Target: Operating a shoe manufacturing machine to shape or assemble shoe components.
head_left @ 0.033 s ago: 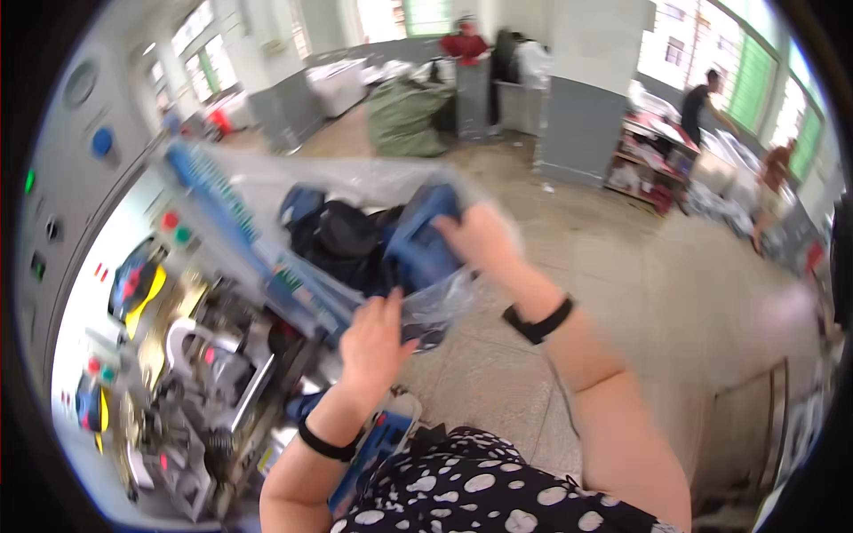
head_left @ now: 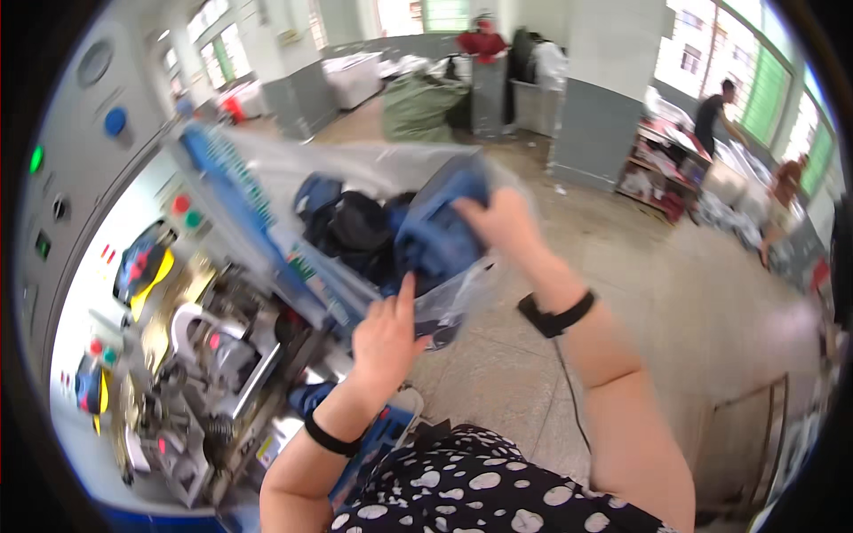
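Workshop floor of pale tiles [head_left: 675, 293] runs open to my right and ahead; grey machine panel [head_left: 80, 204] crowds my left. Blue folded garment [head_left: 440, 231] sits half inside a clear plastic bag [head_left: 373, 173], just above the machine. Right hand [head_left: 502, 222] grips the garment's top edge, fingers closed on it. Left hand [head_left: 386, 333] below, pinching the bag's lower edge, index finger up

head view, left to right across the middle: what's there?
Grey control panel → yellow-and-black part → black garment → left hand → blue garment in a clear plastic bag → right hand → black wristband.
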### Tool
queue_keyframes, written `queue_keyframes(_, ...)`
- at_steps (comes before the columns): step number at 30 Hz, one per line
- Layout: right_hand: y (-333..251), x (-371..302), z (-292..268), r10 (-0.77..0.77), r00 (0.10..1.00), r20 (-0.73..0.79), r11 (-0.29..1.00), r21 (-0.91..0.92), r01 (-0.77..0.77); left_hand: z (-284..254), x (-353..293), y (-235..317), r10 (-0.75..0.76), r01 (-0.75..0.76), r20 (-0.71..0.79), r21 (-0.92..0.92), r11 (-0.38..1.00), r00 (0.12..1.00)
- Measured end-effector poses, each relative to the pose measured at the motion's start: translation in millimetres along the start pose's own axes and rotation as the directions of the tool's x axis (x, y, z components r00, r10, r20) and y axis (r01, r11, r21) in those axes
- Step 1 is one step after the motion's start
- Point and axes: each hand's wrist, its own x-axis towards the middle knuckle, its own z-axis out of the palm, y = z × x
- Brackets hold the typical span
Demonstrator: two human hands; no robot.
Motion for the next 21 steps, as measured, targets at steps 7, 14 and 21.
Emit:
queue_keyframes(7,-26,-2,-50,0.268,0.908,0.322,0.477,0.774,-0.415,-20,-50,-1,-0.149,-0.017,-0.282,-0.512,0.859,0.948)
queue_keyframes(14,-83,-136,-64,0.044,0.828,0.559,0.133,0.818,-0.560,-38,-168,-51,-0.154,0.138,0.184,-0.953,-0.272,0.971)
queue_keyframes(21,-160,-191,100,-0.286,0.380,0.880,0.343,0.464,-0.817,-40,-320,-85,-0.608,-0.211,0.165,-0.841,-0.499,0.777)
